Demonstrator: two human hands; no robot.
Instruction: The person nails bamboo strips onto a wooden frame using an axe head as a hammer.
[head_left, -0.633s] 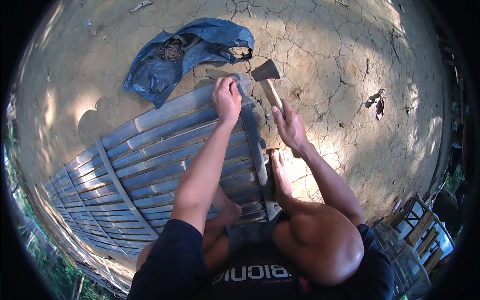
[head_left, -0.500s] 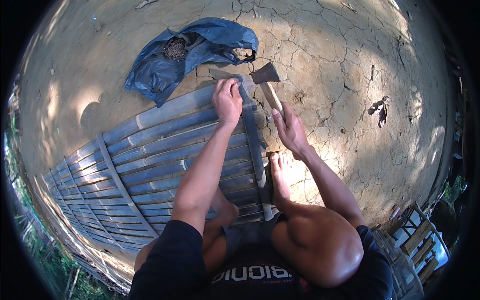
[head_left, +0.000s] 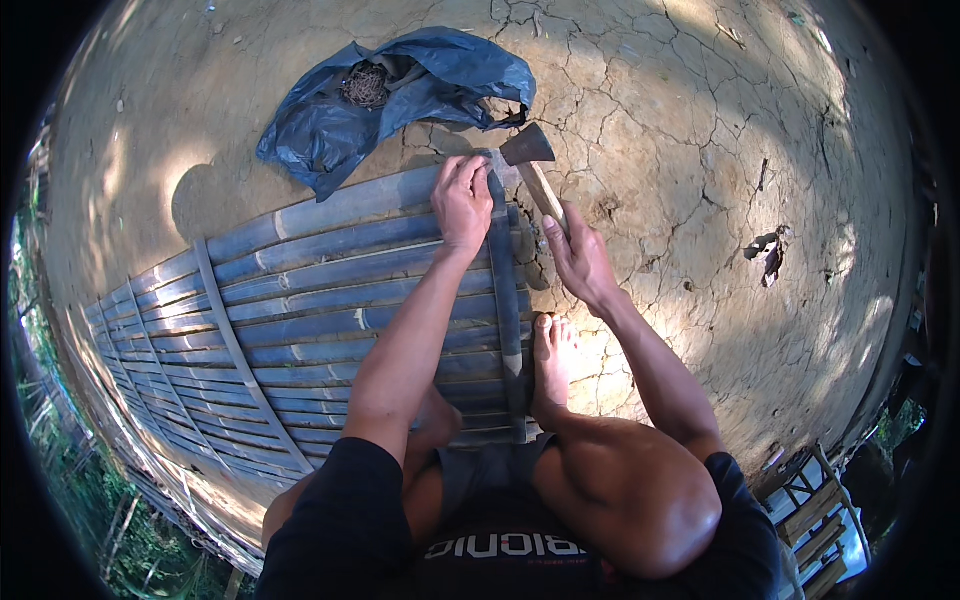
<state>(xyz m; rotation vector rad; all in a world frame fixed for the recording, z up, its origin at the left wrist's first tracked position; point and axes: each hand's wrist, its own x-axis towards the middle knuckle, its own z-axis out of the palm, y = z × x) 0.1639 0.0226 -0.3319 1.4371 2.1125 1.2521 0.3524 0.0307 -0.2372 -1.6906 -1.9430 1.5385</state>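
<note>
My right hand (head_left: 580, 258) is closed round the wooden handle of a hatchet (head_left: 530, 147). Its dark metal head is raised just right of the panel's far corner. At that corner my left hand (head_left: 464, 208) rests with fingers and thumb pinched together by the top end of a split-bamboo crosspiece (head_left: 505, 290). Whatever sits between those fingertips is too small to make out. The crosspiece lies across the ends of a long panel of bamboo slats (head_left: 330, 255) that spreads away to the left.
Beyond the panel a dark blue plastic bag (head_left: 335, 150) lies spread, holding a heap of thin brown pieces (head_left: 366, 86), perhaps nails. Cracked dry earth (head_left: 660, 150) surrounds it. My bare foot (head_left: 552, 360) stands beside the panel's right end. Dry leaves (head_left: 768, 255) lie farther right.
The view has shifted slightly. My left fingers have closed down more over the crosspiece's end, while the hatchet stays nearly in place beside it.
</note>
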